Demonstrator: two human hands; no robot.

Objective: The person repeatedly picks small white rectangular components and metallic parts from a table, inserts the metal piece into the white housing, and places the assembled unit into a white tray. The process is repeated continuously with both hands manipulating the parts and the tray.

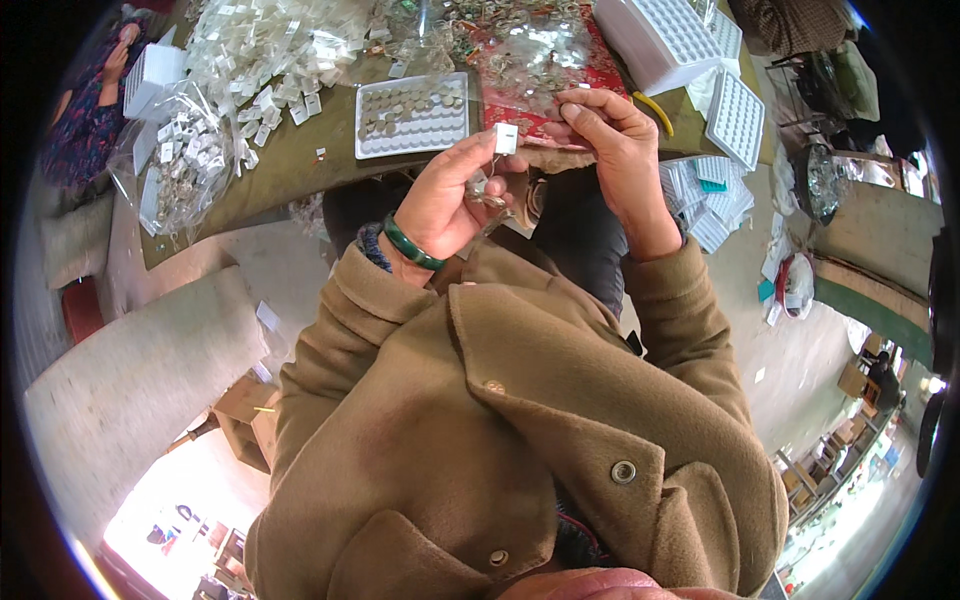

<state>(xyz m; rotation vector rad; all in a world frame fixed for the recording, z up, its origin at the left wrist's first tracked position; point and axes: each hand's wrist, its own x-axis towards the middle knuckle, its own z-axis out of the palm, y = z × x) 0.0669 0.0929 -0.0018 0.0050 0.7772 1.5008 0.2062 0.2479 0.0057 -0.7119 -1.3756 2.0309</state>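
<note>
My left hand [440, 200] pinches a small square white tag [506, 139] between thumb and fingers. Small shiny metal pieces [484, 188] hang at its fingers; their kind is unclear. A green bangle [408, 245] circles that wrist. To the right, apart from the tag, my right hand [622, 150] is raised over the table edge with thumb and forefinger pinched together. Whatever they hold is too small to make out. Just beyond my left hand lies a white tray [412, 143] with rows of round hollows, many of them filled with small round greyish pieces.
Piled white tags [275, 55] cover the table's far left, beside a clear bag [185, 150] of more tags. A red patterned cloth [610, 65] bears glittering small pieces. A yellow curved handle [655, 113] and stacked white trays [660, 45] lie right. Someone sits far left.
</note>
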